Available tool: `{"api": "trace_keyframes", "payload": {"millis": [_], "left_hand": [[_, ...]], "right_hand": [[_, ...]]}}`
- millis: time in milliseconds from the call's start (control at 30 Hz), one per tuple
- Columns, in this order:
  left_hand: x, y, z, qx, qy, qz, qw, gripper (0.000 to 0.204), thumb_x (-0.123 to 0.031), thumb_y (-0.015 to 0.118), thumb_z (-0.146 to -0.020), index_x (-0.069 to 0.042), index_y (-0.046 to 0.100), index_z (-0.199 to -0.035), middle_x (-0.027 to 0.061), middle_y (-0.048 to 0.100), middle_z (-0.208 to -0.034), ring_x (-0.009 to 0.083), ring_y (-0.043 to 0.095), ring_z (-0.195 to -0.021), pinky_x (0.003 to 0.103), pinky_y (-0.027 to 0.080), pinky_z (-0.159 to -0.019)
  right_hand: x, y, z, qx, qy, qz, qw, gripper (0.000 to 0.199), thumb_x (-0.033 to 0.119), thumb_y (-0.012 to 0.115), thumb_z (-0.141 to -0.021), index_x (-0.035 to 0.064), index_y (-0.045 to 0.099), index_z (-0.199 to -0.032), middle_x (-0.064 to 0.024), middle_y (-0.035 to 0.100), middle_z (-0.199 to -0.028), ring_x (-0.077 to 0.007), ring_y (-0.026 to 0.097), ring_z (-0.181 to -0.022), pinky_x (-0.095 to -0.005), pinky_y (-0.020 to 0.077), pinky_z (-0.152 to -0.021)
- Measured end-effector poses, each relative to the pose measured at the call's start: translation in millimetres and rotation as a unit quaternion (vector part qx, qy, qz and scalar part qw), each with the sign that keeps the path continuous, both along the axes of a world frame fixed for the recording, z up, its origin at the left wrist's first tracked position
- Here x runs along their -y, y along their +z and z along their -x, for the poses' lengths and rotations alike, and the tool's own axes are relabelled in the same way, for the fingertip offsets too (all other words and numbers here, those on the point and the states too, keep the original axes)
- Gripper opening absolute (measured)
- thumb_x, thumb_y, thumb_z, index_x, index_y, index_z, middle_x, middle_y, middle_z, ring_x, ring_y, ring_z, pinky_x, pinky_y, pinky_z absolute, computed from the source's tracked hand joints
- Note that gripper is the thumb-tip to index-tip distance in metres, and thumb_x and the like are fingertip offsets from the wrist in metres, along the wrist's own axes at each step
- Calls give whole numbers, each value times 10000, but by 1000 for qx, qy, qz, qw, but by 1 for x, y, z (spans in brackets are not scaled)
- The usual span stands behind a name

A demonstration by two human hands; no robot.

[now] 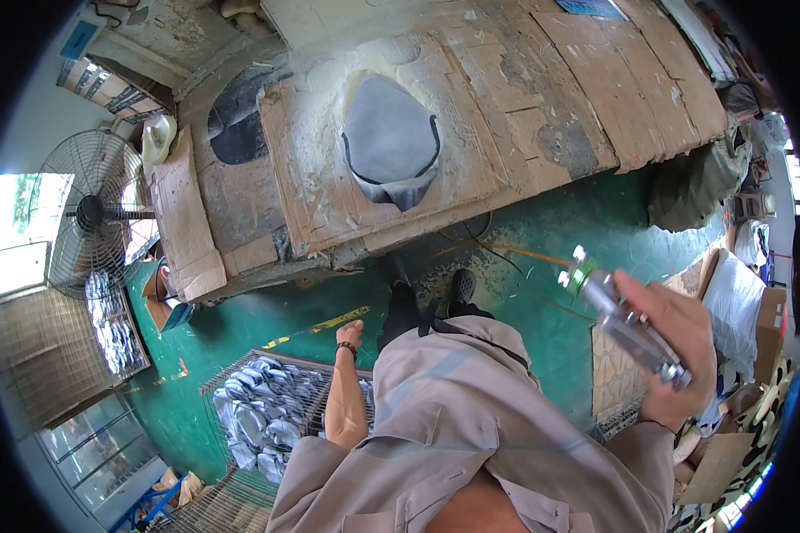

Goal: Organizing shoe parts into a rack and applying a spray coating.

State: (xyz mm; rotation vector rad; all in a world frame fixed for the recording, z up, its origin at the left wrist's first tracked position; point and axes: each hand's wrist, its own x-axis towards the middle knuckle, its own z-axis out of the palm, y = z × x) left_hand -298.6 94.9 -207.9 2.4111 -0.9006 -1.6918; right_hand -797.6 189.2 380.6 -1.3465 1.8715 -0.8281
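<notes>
The spray gun (pixel 631 324) is held out to the right over the floor, well apart from the desk (pixel 524 115); its metal body is gripped by the wrapped fingers of the right hand (pixel 684 338), while the left hand (pixel 350 333) hangs loosely curled, and whether anything is pinched in it cannot be told. As a judgement, the nozzle end is best kept pointed away from the body and the wrist kept straight, with the orange hose (pixel 529 253) kept slack and clear of the feet. The black-edged grey piece (pixel 391 133) on the desk is best left flat and undisturbed. By the left forearm, a wire basket (pixel 206 389) is heaped with grey-blue pieces (pixel 271 417). Near the fan (pixel 90 213), an open cardboard box (pixel 156 311) is seen, its contents too small to tell.
</notes>
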Motion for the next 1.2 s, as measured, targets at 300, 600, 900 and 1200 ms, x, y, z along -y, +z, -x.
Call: {"api": "trace_keyframes", "payload": {"millis": [300, 600, 900, 1200], "left_hand": [[2, 20, 33, -14, -21, 74, 997, 361, -301, 776, -864, -68, 776, -1140, 22, 715, -862, 127, 651, -736, 289, 534, -637], [76, 76, 92, -110, -12, 418, 902, 247, -146, 717, -944, -18, 739, -1154, 50, 752, -1061, 117, 675, -959, 281, 532, -856], [211, 256, 248, 58, -279, 693, 662, 357, -148, 755, -844, -129, 723, -1198, 115, 658, -1264, 331, 583, -1209, 442, 452, -1031], [274, 247, 263, 140, -420, 636, 632, 174, -223, 833, -714, -168, 816, -878, 13, 670, -1239, 275, 514, -1337, 459, 386, -1102]], "right_hand": [[-8, 5, -2, -133, -147, 15, 980, 582, 247, 756, -692, 2, 736, -1219, -137, 701, -1002, -243, 624, -883, -329, 467, -826], [-24, -12, 8, -170, -62, 137, 974, 603, 448, 627, -786, -33, 761, -1123, -107, 629, -696, -214, 581, -649, -334, 395, -625], [-51, 4, 34, -138, -90, 31, 986, 499, 294, 607, -808, 14, 749, -1196, -145, 681, -910, -252, 618, -849, -320, 449, -787], [-84, -3, 74, -69, -19, 14, 997, 619, 90, 727, -702, -4, 673, -1312, -167, 696, -1000, -263, 634, -824, -333, 487, -818]]}}
